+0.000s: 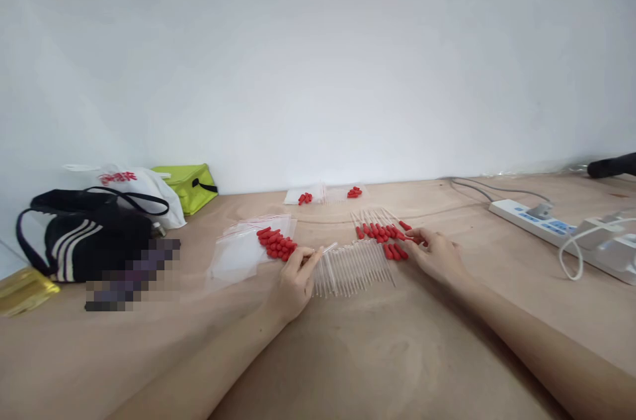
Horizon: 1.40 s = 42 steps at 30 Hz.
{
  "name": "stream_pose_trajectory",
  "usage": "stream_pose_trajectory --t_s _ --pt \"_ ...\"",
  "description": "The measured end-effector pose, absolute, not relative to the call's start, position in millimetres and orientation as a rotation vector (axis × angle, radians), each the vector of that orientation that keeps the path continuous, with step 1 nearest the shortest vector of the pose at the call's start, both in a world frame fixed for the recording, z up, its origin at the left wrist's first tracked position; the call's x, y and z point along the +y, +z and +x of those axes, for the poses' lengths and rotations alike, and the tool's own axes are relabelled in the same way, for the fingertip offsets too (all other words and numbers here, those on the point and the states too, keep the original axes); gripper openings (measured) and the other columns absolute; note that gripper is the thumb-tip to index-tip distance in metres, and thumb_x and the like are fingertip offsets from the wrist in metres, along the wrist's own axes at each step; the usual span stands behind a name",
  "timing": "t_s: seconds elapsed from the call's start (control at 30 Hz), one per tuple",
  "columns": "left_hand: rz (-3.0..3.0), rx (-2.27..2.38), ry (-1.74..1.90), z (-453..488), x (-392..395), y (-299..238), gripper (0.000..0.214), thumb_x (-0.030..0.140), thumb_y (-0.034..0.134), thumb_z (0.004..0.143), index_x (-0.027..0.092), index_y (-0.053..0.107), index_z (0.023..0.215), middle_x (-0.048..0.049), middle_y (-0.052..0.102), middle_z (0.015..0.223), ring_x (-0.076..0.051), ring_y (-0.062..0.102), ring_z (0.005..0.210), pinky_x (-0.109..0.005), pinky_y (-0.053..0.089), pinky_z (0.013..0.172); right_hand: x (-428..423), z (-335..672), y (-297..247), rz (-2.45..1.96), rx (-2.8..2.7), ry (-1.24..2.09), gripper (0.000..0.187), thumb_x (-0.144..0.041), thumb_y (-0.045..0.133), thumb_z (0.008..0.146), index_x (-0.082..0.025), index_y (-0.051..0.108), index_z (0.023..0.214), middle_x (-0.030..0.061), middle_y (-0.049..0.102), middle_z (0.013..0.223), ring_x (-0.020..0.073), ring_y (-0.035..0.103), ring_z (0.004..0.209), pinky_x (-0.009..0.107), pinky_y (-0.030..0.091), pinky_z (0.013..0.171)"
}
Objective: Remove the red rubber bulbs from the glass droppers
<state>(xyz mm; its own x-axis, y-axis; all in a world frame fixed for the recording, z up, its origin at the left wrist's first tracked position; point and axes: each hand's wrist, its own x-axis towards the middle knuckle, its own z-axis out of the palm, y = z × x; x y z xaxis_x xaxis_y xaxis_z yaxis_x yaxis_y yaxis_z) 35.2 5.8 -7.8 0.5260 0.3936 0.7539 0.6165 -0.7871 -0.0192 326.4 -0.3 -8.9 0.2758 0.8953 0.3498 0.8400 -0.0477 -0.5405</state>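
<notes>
My left hand [294, 277] is closed in a pinch on a thin clear glass tube [318, 254], right beside a heap of loose red rubber caps [276, 244] lying on clear plastic bags [238, 251]. A row of bare clear tubes [354, 266] lies between my hands. My right hand [436, 252] rests on the table with its fingers curled against red-capped tubes [380, 230] at the row's far right end; what its fingertips hold is hidden.
Two small bags with red caps [325, 194] lie near the wall. A black striped bag [82, 234], a white bag [130, 183] and a green pouch [187, 187] sit at left. A white power strip [534, 220] with cables lies at right.
</notes>
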Motion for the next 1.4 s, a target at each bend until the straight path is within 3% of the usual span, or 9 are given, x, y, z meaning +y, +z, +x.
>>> stream_pose_trajectory --t_s 0.13,0.33,0.5,0.87,1.13,1.4 --pt "-2.409 -0.869 -1.156 36 8 -9 0.026 0.008 0.037 0.083 0.013 0.051 0.105 -0.0052 0.053 0.080 -0.013 0.054 0.075 -0.024 0.049 0.069 1 331 -6 -1.955 -1.457 0.248 0.028 -0.047 0.050 0.069 -0.025 0.061 0.079 -0.0015 0.065 0.073 0.0177 0.057 0.071 0.032 0.030 0.069" --pt "-2.411 -0.778 -1.126 37 8 -10 0.021 0.014 0.040 0.085 0.014 0.049 0.103 -0.0029 0.059 0.072 -0.012 0.058 0.065 -0.023 0.050 0.061 0 331 -4 -1.953 -1.466 0.271 0.027 -0.049 0.053 0.066 -0.024 0.061 0.071 -0.0021 0.064 0.067 0.0170 0.058 0.068 0.028 0.032 0.065" --pt "-2.583 -0.730 -1.091 36 6 -6 0.014 0.018 0.046 0.084 0.015 0.055 0.094 -0.0044 0.063 0.079 -0.013 0.060 0.073 -0.024 0.051 0.068 0 330 -10 -1.882 -1.546 0.271 0.024 -0.045 0.050 0.068 -0.023 0.060 0.070 -0.0003 0.064 0.065 0.0159 0.057 0.064 0.026 0.034 0.060" --pt "-2.785 -0.600 -1.122 33 4 -2 0.032 0.027 0.060 0.075 0.012 0.057 0.102 -0.0095 0.065 0.089 -0.016 0.058 0.079 -0.030 0.051 0.073 -1 328 -11 -2.034 -1.561 0.134 0.037 -0.054 0.041 0.074 -0.027 0.065 0.069 0.0017 0.067 0.069 0.0240 0.059 0.077 0.042 0.030 0.075" --pt "-2.746 -0.724 -1.049 33 3 2 0.029 0.033 0.060 0.074 0.015 0.060 0.097 -0.0084 0.063 0.090 -0.018 0.054 0.081 -0.035 0.047 0.075 10 332 -12 -2.036 -1.437 0.151 0.038 -0.055 0.044 0.073 -0.025 0.063 0.087 0.0026 0.067 0.077 0.0230 0.059 0.079 0.046 0.028 0.082" --pt "-2.700 -0.814 -0.930 32 2 2 0.030 0.038 0.059 0.074 0.020 0.061 0.098 -0.0081 0.061 0.099 -0.021 0.052 0.093 -0.038 0.042 0.080 29 325 -2 -2.107 -1.514 0.128 0.044 -0.060 0.045 0.069 -0.024 0.067 0.083 0.0083 0.067 0.080 0.0298 0.057 0.086 0.050 0.027 0.082"
